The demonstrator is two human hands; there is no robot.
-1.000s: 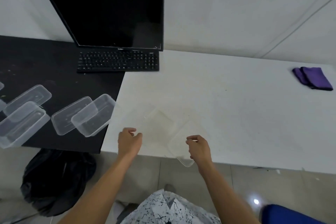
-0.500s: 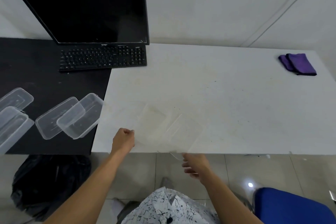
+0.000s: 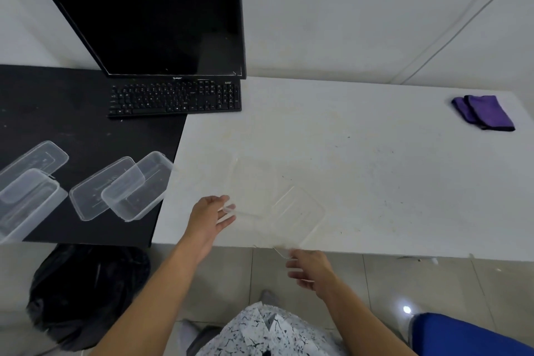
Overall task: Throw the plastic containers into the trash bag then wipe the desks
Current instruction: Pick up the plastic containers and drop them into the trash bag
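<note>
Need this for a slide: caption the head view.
Left hand and right hand reach clear containers on the white desk; more containers on the black desk, trash bag below.

white desk [image 3: 375, 182]: clear containers [image 3: 297, 211] faint against the top, outlines only partly traceable | left hand [image 3: 209, 217]: fingertips behind clear plastic, grip unclear | right hand [image 3: 312, 272]: blurred below the desk edge, hold on the rim unclear | leftmost container [image 3: 26, 205]: cut by left edge | trash bag [image 3: 86, 292]: top hidden behind black desk [image 3: 72, 113] | monitor badge [image 3: 177, 77]: too small to read

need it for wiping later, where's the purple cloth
In the head view the purple cloth lies at the far right of the white desk, near its back edge.
</note>
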